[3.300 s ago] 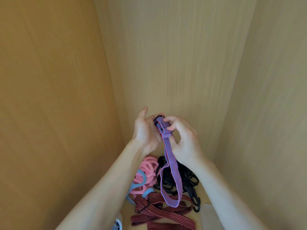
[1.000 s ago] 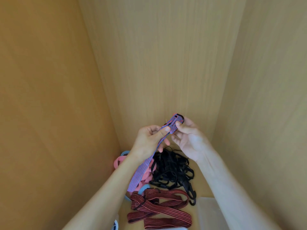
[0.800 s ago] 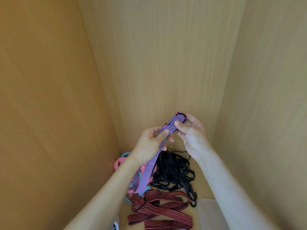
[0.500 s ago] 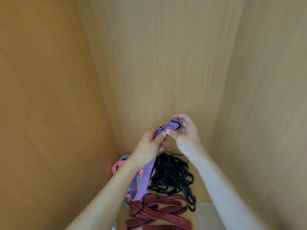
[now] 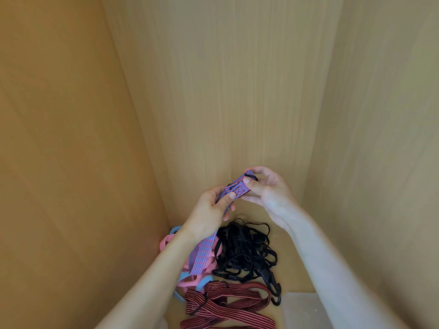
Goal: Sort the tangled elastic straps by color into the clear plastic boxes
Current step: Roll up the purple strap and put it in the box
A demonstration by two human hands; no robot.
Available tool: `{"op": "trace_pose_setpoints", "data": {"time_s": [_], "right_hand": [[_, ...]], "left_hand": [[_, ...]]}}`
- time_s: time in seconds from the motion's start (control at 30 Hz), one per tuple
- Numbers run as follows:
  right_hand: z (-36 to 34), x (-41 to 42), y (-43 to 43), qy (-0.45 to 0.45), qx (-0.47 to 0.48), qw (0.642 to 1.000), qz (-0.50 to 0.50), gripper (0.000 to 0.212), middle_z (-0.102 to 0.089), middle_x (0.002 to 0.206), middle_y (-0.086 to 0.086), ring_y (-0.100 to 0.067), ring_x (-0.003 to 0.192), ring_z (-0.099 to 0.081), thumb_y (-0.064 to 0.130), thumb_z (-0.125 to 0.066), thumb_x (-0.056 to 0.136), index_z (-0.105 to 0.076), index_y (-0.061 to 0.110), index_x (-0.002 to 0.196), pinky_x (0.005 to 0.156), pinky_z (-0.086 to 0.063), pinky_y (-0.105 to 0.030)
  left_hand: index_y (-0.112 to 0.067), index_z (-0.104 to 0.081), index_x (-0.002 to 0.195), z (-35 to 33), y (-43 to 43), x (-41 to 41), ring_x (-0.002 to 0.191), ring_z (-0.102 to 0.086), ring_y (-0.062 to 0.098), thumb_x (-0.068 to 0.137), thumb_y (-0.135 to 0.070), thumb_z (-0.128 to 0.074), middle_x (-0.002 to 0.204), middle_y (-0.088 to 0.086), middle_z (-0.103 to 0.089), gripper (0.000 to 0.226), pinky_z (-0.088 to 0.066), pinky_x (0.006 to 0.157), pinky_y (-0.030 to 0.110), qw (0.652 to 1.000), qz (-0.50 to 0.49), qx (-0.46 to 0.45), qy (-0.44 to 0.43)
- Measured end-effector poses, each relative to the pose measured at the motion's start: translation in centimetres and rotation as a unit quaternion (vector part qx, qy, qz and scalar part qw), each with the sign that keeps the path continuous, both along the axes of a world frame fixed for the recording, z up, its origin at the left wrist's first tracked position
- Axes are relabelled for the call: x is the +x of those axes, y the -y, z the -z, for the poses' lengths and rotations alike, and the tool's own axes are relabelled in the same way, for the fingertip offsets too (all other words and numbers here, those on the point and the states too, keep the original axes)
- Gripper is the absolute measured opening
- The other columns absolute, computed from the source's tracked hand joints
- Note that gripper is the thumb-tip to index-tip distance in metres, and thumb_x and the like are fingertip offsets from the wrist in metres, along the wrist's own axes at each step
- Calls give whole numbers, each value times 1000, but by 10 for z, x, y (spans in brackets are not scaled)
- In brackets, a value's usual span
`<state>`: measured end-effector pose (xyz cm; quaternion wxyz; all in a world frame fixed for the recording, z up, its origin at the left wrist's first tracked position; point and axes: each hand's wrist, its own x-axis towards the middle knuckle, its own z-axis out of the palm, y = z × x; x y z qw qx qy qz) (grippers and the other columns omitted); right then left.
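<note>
I hold a blue-and-red striped elastic strap [image 5: 238, 187] up in front of the wooden back wall. My left hand [image 5: 209, 210] pinches it lower down, and its tail [image 5: 202, 255] hangs below my left wrist. My right hand [image 5: 266, 188] pinches the top end, where a black hook shows. On the shelf below lie a tangle of black straps [image 5: 244, 250], a red-and-black striped strap [image 5: 228, 305] and pink and light blue bands [image 5: 190, 279]. A clear plastic box [image 5: 299, 309] shows at the bottom right, partly behind my right forearm.
Wooden panels close in the space: a left wall [image 5: 71, 162], a back wall [image 5: 225, 91] and a right wall [image 5: 380, 138]. A black hook [image 5: 273, 288] from the black tangle lies near the clear box.
My hands turned the strap's top end from upright to slanting, then drew closer together. The hanging tail swung from the middle over to below my left wrist.
</note>
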<state>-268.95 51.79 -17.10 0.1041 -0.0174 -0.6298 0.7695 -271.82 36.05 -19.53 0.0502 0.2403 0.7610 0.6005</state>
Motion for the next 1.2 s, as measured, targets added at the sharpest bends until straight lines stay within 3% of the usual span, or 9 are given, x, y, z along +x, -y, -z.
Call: {"op": "trace_pose_setpoints", "data": {"time_s": [0.1,0.17,0.3,0.47,0.57,0.67,0.77,0.97,1.2], "right_hand": [[4,-2,-5,0,21,1000,-10,27,-67,103,-17,-22,86,-67,-3,-62,95,-59,-6,122,85,-59,-33],[4,-4,-3,-27,65,997,19,19,-68,95,-16,-21,81,-65,-7,-63,93,-62,-8,112,85,-58,-34],[8,-6,8,-97,173,973,121,29,-71,75,11,-1,66,-64,-5,-70,88,-64,23,86,74,-51,-20],[22,-1,21,-192,311,916,167,30,-70,83,26,11,65,-63,9,-70,85,-63,37,94,63,-44,-3],[26,1,22,-258,365,879,169,27,-73,102,18,0,93,-68,11,-66,84,-69,26,106,82,-51,-16],[30,1,22,-307,379,858,162,30,-74,116,4,-14,109,-69,1,-66,83,-71,11,111,95,-53,-29],[33,1,25,-350,398,833,156,40,-72,120,-4,-19,115,-67,-16,-64,74,-71,4,108,100,-52,-31],[47,2,35,-364,397,830,145,44,-68,126,-11,-24,126,-60,-27,-57,68,-69,-3,103,109,-46,-36],[63,17,35,-342,434,830,74,31,-56,144,0,-17,141,-45,12,-61,89,-66,7,120,117,-34,-33]], "left_hand": [[-12,-62,103,-1,-1,2,49,-42,9,105,-9,-48,76,4,-57,14,-32,47,18,1000,5,5,13],[-11,-60,105,-3,-2,2,49,-43,10,105,-8,-47,77,5,-58,14,-32,47,20,1000,8,4,21],[-7,-53,119,-8,-7,0,45,-53,13,106,-4,-42,74,6,-56,18,-43,51,26,997,25,32,73],[-5,-52,128,-8,-9,-1,56,-59,25,105,2,-39,76,11,-60,27,-53,66,38,983,23,121,138],[-7,-56,112,-10,-8,5,60,-65,23,104,3,-38,74,9,-67,22,-59,59,38,962,15,190,196],[-7,-58,102,-15,-6,8,77,-60,31,104,-3,-34,88,18,-62,25,-52,75,46,930,35,248,269],[-9,-60,99,-24,-4,12,89,-58,33,100,-20,-30,95,17,-60,32,-43,87,47,883,72,316,340],[-11,-57,99,-33,-9,17,93,-62,22,100,-64,-29,94,8,-62,60,-47,95,35,859,65,366,352],[-10,-57,105,-20,-6,10,89,-65,25,96,-73,-24,91,10,-65,72,-51,87,39,869,5,360,340]]}}
